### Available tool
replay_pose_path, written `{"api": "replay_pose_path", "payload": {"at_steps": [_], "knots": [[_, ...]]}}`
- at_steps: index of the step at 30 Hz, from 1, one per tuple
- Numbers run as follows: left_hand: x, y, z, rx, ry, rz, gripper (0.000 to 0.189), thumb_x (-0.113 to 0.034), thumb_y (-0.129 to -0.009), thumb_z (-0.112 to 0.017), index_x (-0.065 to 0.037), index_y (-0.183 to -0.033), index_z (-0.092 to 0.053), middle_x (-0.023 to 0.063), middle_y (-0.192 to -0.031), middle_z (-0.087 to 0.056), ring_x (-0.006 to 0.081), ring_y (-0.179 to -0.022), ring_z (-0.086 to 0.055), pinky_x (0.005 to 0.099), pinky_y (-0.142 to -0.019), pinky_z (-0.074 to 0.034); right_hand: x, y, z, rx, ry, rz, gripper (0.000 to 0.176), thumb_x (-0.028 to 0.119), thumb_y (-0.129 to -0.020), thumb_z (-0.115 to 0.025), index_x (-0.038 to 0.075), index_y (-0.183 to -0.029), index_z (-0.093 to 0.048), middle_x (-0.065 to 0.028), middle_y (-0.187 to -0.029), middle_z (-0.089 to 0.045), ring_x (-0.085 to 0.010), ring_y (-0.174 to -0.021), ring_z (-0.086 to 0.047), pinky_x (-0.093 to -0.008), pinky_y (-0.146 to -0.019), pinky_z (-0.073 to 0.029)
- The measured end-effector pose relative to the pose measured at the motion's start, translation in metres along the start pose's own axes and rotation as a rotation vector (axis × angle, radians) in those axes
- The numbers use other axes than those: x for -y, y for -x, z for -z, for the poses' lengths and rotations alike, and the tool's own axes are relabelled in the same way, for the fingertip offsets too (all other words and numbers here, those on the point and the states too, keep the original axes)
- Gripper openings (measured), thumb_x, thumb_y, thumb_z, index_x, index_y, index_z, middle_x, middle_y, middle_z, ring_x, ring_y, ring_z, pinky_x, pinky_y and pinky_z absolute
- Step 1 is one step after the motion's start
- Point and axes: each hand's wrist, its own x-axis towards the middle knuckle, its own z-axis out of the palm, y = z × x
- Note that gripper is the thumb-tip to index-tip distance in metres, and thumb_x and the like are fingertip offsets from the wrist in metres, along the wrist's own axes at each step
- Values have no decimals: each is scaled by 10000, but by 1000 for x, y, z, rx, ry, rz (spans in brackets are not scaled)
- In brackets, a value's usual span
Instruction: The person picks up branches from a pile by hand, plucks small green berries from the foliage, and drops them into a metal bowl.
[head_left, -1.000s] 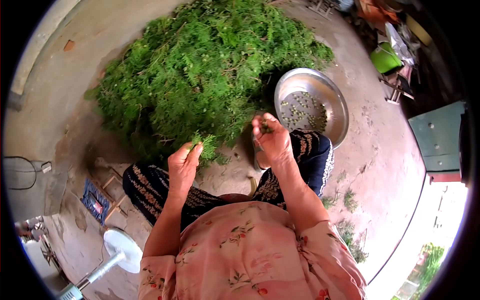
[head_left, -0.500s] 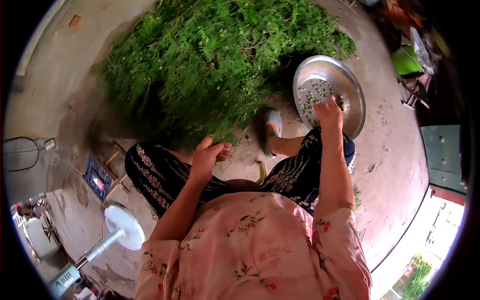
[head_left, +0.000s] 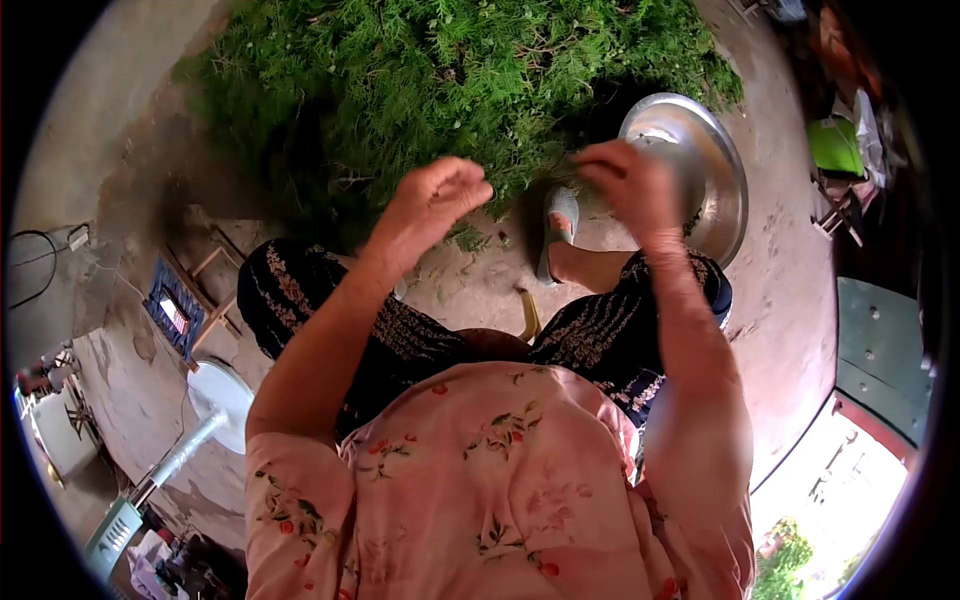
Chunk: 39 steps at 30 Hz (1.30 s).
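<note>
A big pile of feathery green branches lies on the concrete floor in front of me. My left hand is raised at the pile's near edge, its fingers curled into a loose fist with nothing visible in it. My right hand is blurred. It hovers between the pile and a round metal basin, fingertips bunched toward the greenery. Whether it grips a twig I cannot tell. Most of the basin's inside is hidden by that hand.
My foot in a grey sandal rests below the pile. A white fan base and a small wooden stool stand at the left. A green container and a teal cabinet stand at the right.
My right hand has left the basin and swung left to the pile's edge. My left hand has risen and closed; the sprig it held earlier is gone from view.
</note>
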Motion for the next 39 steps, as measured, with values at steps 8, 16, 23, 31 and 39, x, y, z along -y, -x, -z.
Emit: {"api": "replay_pose_path", "payload": {"at_steps": [8,16,23,31,39], "knots": [[-19,-30,88,-288,150,-26,233,-221,-865,-569,-42,-1010,-607,73,-903,-645,157,-807,-617,282,-715,-481,-294,219,230,741,1092,111,134,112,-808,-533,29,-849,-630,-125,-718,-590,-213,-640,-592,-357,-578,-485],[-22,-53,121,-340,359,-6,281,-217,-868,-567,-8,-1056,-570,105,-981,-620,187,-881,-601,298,-784,-468,-155,54,148,76,658,-81,204,98,-799,-569,31,-980,-632,-157,-915,-639,-267,-822,-620,-323,-746,-483],[-31,-58,123,-385,388,-56,278,-196,-844,-592,6,-1034,-580,112,-937,-626,186,-832,-609,290,-759,-475,-146,-56,-103,407,12,-327,165,158,-828,-566,55,-939,-633,-21,-760,-623,-110,-594,-593,-252,-481,-462],[-30,-46,141,-618,453,32,262,-155,-877,-530,16,-1074,-549,123,-955,-618,170,-826,-599,283,-778,-475,-254,36,-267,490,-212,-941,287,232,-827,-564,-7,-982,-534,-144,-800,-614,-229,-754,-626,-386,-606,-512],[-31,-48,148,-630,517,-17,270,-169,-888,-521,23,-1077,-542,130,-960,-615,162,-786,-595,287,-766,-481,-269,36,-343,91,-218,-1287,252,214,-840,-523,-37,-823,-543,-184,-577,-602,-236,-393,-578,-335,-325,-462]]}}
